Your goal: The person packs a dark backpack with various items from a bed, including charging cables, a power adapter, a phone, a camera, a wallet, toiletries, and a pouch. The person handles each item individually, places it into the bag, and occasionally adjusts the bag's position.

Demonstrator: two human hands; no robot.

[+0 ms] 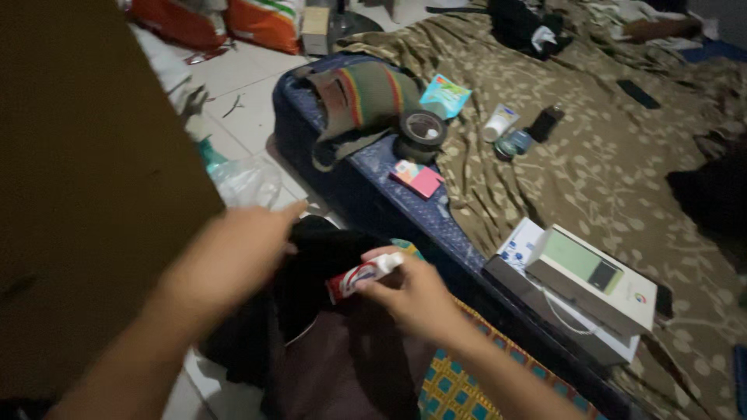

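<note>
Head view: right hand point(412, 292) pinches toothpaste tube point(362, 277) over dark bag point(327, 311) at 6 o'clock, not yet inside; left hand point(233, 257), blurred, grips the bag's edge; tape roll point(421, 129) lies on mattress point(373, 194) at 12.

A toothpaste tube point(362, 276), white with red and blue markings, is held near-horizontal, cap end raised slightly toward the mattress edge point(405, 214). Directly beside and below it, a black fabric bag point(319, 268) is positioned against the same mattress edge, its shape blurred
</note>
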